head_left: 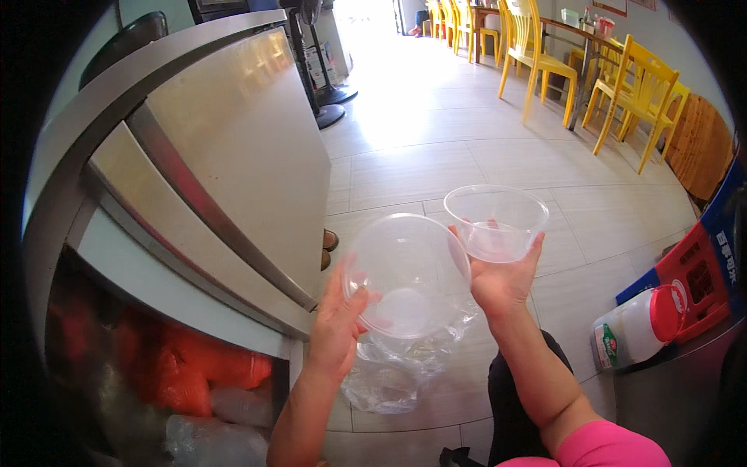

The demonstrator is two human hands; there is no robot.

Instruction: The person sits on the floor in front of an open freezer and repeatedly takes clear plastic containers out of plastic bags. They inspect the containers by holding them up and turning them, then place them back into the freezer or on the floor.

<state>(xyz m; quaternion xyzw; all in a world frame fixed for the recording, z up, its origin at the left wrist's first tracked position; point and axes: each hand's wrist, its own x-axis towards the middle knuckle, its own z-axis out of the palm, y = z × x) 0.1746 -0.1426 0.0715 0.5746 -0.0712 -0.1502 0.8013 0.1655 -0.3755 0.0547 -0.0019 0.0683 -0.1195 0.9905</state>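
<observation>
Two clear plastic bowls are in my hands above the tiled floor. My left hand (340, 307) grips one clear plastic bowl (408, 272) by its left side, thumb on the near face, with the round opening tilted toward me. My right hand (506, 276) cups the other clear plastic bowl (498, 222) from below, fingers showing through its wall. The two bowls are close together, the left one nearer to me. Below them a crumpled clear plastic bag (401, 370) lies near the floor; whether a hand touches it is hidden.
At left stands a metal-fronted counter (233, 132) with an opening holding orange and clear bags (206, 366). A white bucket with a red lid (634, 327) and a red crate (700, 272) are at right. Yellow chairs (537, 58) and tables stand farther off. A shoe (331, 240) shows beside the counter.
</observation>
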